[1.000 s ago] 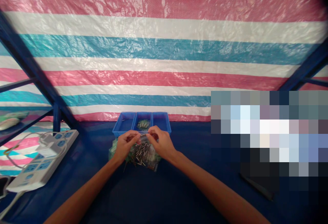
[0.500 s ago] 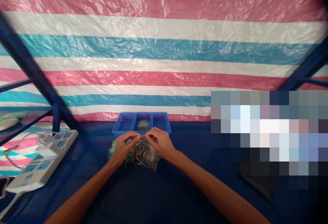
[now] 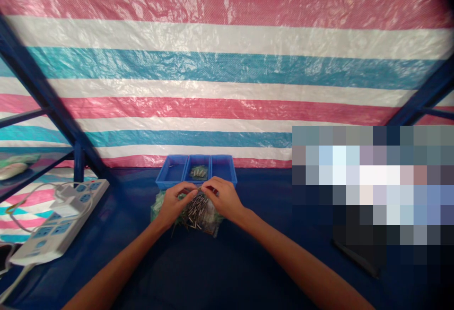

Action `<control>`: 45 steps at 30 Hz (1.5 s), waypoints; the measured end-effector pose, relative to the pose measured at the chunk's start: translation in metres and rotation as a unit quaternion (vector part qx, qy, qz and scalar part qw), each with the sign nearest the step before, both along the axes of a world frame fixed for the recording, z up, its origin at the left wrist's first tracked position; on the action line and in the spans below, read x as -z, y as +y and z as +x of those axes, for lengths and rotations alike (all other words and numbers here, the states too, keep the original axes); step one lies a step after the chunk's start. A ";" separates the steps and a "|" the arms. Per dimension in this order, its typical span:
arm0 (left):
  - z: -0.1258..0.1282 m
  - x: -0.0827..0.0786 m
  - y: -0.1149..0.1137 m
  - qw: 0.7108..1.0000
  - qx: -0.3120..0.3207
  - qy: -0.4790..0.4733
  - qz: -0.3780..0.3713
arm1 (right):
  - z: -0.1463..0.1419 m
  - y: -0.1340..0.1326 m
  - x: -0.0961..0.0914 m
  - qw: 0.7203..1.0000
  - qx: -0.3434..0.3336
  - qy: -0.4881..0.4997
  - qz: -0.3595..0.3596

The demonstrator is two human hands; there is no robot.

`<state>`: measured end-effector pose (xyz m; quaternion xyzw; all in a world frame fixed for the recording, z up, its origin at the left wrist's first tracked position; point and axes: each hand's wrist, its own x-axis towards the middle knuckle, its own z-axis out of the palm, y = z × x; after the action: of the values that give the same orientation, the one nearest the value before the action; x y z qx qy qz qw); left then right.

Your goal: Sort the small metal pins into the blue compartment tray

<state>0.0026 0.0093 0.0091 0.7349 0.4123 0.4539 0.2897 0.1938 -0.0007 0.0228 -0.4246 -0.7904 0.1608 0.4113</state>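
A heap of small parts with thin metal leads lies on a clear plastic bag on the dark blue table. My left hand and my right hand rest on the heap, fingertips pinched together at its far edge. What they pinch is too small to name. Just behind stands a blue tray with three compartments; a few green parts lie in the middle one.
A white power strip with plugged-in cables sits at the left on the table. A dark flat object lies at the right. A striped tarpaulin closes the back, with blue frame bars at the sides.
Both hands have drawn slightly closer together over the far edge of the heap; otherwise nothing moved.
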 end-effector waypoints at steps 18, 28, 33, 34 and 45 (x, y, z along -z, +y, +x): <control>0.000 0.000 0.002 0.997 0.045 0.068 -0.006 | 0.000 0.002 0.001 1.000 -0.014 0.018 0.015; -0.004 0.002 0.002 0.999 0.010 0.039 0.006 | -0.002 0.002 0.003 0.999 -0.032 -0.009 0.008; -0.004 0.001 0.002 0.999 0.008 0.038 -0.003 | -0.001 0.001 0.001 0.999 -0.029 0.008 0.016; -0.004 0.001 0.002 0.999 0.007 0.035 -0.007 | 0.000 0.001 0.001 0.999 -0.023 0.015 0.018; -0.004 0.000 0.001 0.999 0.027 0.001 -0.028 | 0.004 0.002 -0.004 0.999 0.000 0.038 0.028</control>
<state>-0.0017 0.0105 0.0091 0.7376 0.4052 0.4337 0.3219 0.1974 0.0014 0.0267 -0.4062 -0.7787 0.1545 0.4526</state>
